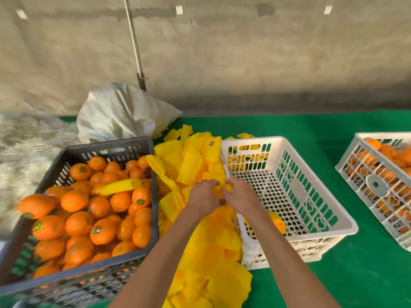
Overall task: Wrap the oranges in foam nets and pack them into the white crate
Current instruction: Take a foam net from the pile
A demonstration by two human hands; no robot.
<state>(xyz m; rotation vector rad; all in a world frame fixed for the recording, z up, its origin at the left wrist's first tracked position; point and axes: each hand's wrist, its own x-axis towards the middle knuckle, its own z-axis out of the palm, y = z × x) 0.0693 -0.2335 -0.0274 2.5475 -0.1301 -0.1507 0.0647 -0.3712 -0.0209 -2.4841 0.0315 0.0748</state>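
Note:
A dark grey crate (106,150) at the left is heaped with loose oranges (77,223). A pile of yellow foam nets (189,161) lies between it and the white crate (315,221). My left hand (203,197) and my right hand (239,194) meet over the pile beside the white crate's left wall, and both grip one yellow foam net (222,187). Whether an orange is inside that net is hidden by my fingers. One net-wrapped orange (278,222) lies in the white crate near its front left corner.
A second white crate (364,174) with oranges stands at the far right on the green table cover (333,274). A white sack (120,114) sits behind the grey crate, with a metal pole (134,45) rising behind it. One foam net (121,186) lies on the loose oranges.

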